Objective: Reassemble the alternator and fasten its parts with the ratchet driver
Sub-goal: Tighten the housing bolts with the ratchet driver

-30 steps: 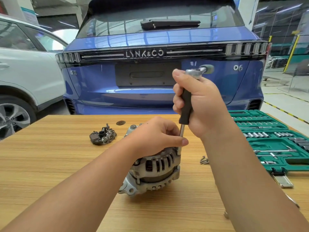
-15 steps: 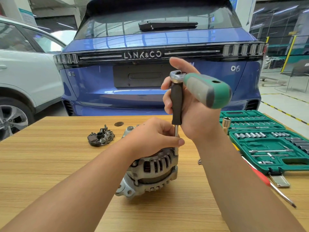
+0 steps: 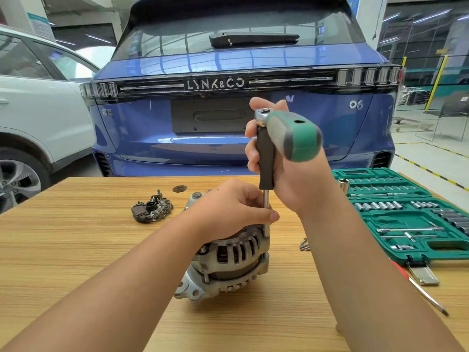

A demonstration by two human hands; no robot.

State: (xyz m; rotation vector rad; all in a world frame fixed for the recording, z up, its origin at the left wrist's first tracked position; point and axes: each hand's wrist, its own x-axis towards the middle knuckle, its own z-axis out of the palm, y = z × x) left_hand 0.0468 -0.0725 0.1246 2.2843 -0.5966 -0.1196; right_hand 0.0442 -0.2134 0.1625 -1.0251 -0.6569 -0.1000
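Right hand [image 3: 291,174] is gripping the ratchet driver [image 3: 266,158] upright over the alternator [image 3: 233,260] (green handle now swung toward the camera); left hand [image 3: 228,212] is still pinching its shaft, resting on the alternator at mid-table [image 3: 76,250].

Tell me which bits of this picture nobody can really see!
Head view only:
- Top of the alternator: covered by the left hand.
- The bolt under the ratchet driver: hidden by the driver's tip and the left thumb.
- Sizes on the sockets in the green tool case: too small.
- Loose screws: partly behind the right forearm, so their number is unclear.
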